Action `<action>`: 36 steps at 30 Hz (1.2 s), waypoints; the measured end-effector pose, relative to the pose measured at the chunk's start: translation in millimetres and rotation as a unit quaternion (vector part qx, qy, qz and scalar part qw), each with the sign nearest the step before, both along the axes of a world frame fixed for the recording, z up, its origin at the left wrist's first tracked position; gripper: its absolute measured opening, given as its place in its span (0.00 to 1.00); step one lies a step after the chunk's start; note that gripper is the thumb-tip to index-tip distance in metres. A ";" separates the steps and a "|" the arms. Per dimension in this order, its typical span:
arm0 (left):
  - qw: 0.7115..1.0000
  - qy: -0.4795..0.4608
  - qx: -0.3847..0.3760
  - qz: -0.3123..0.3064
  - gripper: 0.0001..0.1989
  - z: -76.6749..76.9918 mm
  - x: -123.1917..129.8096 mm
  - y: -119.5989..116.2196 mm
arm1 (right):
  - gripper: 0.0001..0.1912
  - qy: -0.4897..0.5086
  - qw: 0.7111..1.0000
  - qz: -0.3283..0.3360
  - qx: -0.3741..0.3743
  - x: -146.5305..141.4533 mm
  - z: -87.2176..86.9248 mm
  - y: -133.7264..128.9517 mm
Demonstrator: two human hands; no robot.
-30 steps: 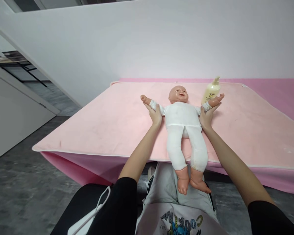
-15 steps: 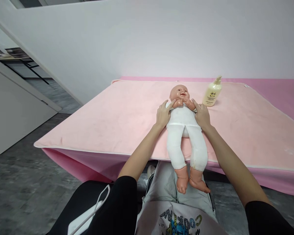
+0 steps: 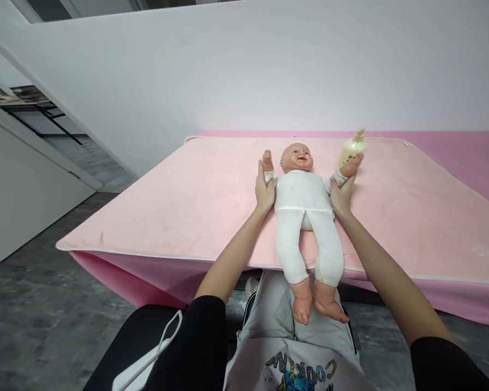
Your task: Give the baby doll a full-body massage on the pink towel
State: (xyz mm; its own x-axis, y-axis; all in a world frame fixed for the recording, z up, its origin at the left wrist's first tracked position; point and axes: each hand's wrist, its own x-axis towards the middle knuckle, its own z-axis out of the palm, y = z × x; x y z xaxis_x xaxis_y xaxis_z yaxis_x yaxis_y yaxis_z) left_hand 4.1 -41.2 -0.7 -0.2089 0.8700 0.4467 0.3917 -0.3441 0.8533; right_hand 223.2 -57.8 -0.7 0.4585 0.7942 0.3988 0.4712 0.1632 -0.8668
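Observation:
A baby doll (image 3: 302,193) in a white suit lies on its back on the pink blanket (image 3: 187,212), its bare feet hanging past the front edge. My left hand (image 3: 264,193) is closed around the doll's arm on the left, near the white cuff. On the other side my right hand (image 3: 342,196) grips the doll's other arm. Both doll arms are spread out from the body, with the doll's hands raised. Behind the doll's arm on the right stands a pale yellow pump bottle (image 3: 353,145), its lower part hidden.
The blanket covers a table with a darker pink cloth (image 3: 464,168) beneath, against a white wall (image 3: 309,65). A white device with a cable (image 3: 140,369) rests on a black seat at lower left. A door (image 3: 28,190) stands at far left.
The doll's arms were folded together over its chest; my hands have drawn them apart to either side. The doll's hand on the right now overlaps the bottle.

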 end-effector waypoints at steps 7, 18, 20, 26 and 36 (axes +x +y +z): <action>0.974 -0.140 -0.141 0.106 0.39 -2.2 -7.9 5.5 | 0.38 0.106 0.982 -0.151 -0.050 17.8 -17.7 16.6; 0.965 0.257 0.023 -0.040 0.27 4.8 0.1 -7.0 | 0.31 -0.176 0.981 0.071 0.048 -2.1 6.8 -4.9; 0.956 0.291 0.026 -0.036 0.27 5.4 1.4 -6.8 | 0.29 -0.247 0.964 0.087 0.036 -3.5 6.1 -5.1; 0.942 0.331 0.029 -0.041 0.27 5.0 2.2 -4.6 | 0.24 -0.311 0.947 0.076 0.038 -3.6 3.1 -4.9; 0.999 -0.038 0.010 -0.004 0.32 -5.1 -6.0 5.6 | 0.41 -0.017 0.998 -0.005 0.055 13.0 -14.5 12.6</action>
